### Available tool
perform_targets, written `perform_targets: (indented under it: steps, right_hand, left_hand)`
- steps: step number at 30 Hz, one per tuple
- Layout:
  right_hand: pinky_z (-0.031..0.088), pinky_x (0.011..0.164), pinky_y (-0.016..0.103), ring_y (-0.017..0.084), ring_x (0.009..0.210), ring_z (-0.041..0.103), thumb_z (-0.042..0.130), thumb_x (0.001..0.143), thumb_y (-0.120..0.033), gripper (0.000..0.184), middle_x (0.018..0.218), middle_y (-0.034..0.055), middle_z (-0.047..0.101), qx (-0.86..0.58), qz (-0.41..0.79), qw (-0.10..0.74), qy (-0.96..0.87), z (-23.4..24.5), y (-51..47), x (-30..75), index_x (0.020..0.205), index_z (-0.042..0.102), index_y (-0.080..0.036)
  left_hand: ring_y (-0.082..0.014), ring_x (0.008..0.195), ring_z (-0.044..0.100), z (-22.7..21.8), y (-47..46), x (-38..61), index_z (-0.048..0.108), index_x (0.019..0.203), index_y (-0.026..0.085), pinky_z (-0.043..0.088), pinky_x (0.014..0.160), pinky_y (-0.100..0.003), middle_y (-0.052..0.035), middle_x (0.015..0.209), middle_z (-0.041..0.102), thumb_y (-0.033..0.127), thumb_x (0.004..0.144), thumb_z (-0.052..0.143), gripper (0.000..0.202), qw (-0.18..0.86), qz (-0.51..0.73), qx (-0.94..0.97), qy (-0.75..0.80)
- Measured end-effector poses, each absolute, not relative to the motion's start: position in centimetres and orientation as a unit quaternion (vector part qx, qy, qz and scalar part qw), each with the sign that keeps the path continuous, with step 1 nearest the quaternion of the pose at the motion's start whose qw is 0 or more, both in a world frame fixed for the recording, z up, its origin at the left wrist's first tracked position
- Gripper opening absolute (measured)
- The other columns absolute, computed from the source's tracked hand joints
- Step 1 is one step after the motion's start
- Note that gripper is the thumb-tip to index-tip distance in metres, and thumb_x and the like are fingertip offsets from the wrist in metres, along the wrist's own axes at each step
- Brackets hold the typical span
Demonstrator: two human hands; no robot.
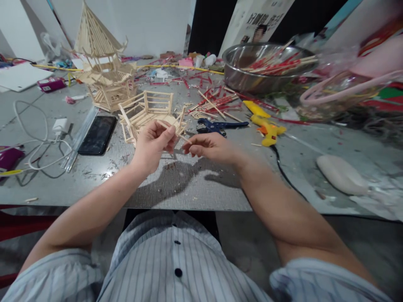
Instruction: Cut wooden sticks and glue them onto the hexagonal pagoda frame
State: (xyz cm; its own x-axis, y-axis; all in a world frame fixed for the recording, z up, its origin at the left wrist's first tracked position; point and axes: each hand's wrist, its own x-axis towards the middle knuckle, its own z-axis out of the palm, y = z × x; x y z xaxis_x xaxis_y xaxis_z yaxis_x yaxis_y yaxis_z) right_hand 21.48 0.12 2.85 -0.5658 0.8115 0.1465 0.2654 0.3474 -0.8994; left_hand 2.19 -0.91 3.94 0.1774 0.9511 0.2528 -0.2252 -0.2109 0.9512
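A thin wooden stick (182, 137) slants between my hands. My left hand (153, 142) pinches it between thumb and fingers. At the stick's lower right end, the curled fingers of my right hand (210, 147) close on the tip. Just behind my left hand stands a small railed frame of wooden sticks (159, 102), partly covered by that hand. Blue-handled cutters (222, 124) lie behind my right hand. To their right is a yellow glue gun (267, 130) with a black cord.
A wooden stick pagoda (102, 63) stands at the back left. Nearer are a black phone (97, 135) and a white charger (61, 127) with a looped cable. A metal bowl (231, 71) holds red-wrapped sticks; more red scraps (217, 102) litter the table. A pink-handled basket (343, 98) stands right.
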Motion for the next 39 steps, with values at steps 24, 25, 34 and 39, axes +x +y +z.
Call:
perform_targets:
  steps: [24,25,34,39]
  right_hand:
    - [0.050,0.078,0.041,0.032,0.102,0.065,0.059,0.082,-0.049,0.044,0.113,0.0163,0.069,-0.747,0.008,-0.087,-0.659,3.1,2.7,26.6,0.112,0.066,-0.017]
    - [0.050,0.077,0.040,0.032,0.100,0.066,0.059,0.083,-0.045,0.039,0.111,0.0157,0.070,-0.744,0.004,-0.081,-0.663,3.0,2.7,26.6,0.109,0.067,-0.017]
    - [0.049,0.076,0.047,0.032,0.088,0.065,0.051,0.084,-0.039,0.031,0.092,0.0147,0.068,-0.755,0.015,0.185,-0.629,2.0,3.6,27.7,0.102,0.065,-0.016]
    - [0.049,0.077,0.043,0.027,0.084,0.061,0.072,0.070,-0.038,0.028,0.083,0.0090,0.062,-0.717,0.056,0.360,-0.594,2.9,3.5,28.0,0.086,0.059,-0.020]
  left_hand:
    - [-0.0046,0.048,0.047,1.8,-0.4,1.1,0.065,0.074,0.016,0.040,0.045,-0.017,0.0024,0.060,0.056,0.039,0.082,0.067,0.024,0.305,0.527,0.725,0.321]
    - [-0.0050,0.049,0.047,1.7,-0.4,1.1,0.064,0.074,0.016,0.041,0.047,-0.018,0.0021,0.061,0.057,0.036,0.082,0.066,0.022,0.297,0.525,0.729,0.324]
    - [-0.0073,0.053,0.050,1.1,-0.1,0.8,0.061,0.074,0.015,0.040,0.052,-0.019,0.0020,0.060,0.055,0.029,0.085,0.059,0.018,0.311,0.359,0.811,0.340]
    - [-0.0105,0.061,0.057,1.0,-0.2,0.8,0.064,0.078,0.015,0.044,0.060,-0.022,-0.0015,0.069,0.065,0.028,0.088,0.057,0.018,0.267,0.290,0.858,0.328]
